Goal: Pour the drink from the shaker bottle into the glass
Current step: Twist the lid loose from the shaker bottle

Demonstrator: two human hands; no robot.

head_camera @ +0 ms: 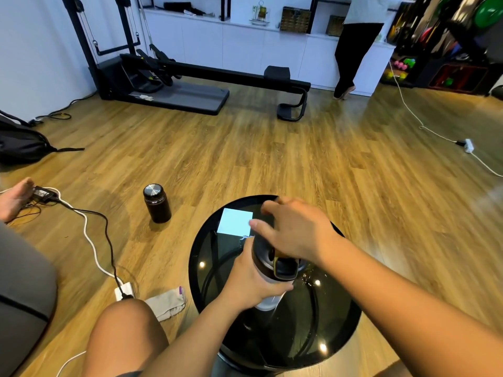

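Holding the translucent grey shaker bottle with the dark drink upright over the round black glass surface: my left hand is wrapped shut around the lower body, thumb across the front. My right hand sits on top, fingers curled over the black lid, so I read this as the lid-opening step, not the pour. Whether the right hand is twisting the whole cap or flipping a spout tab, I can't tell; the hand covers it and it's blurred.

Doing it well, as I judge it:
- keep the left grip firm and low so the bottle doesn't spin with the cap
- keep the bottle vertical until the lid is free; drink level looks high
- droplets already sit on the surface just right of the bottle, so expect a slippery base

Glass: I can't make one out. Something clear may stand behind the bottle near the pale blue square reflection, but it's too hidden to call. Locate it before tilting.
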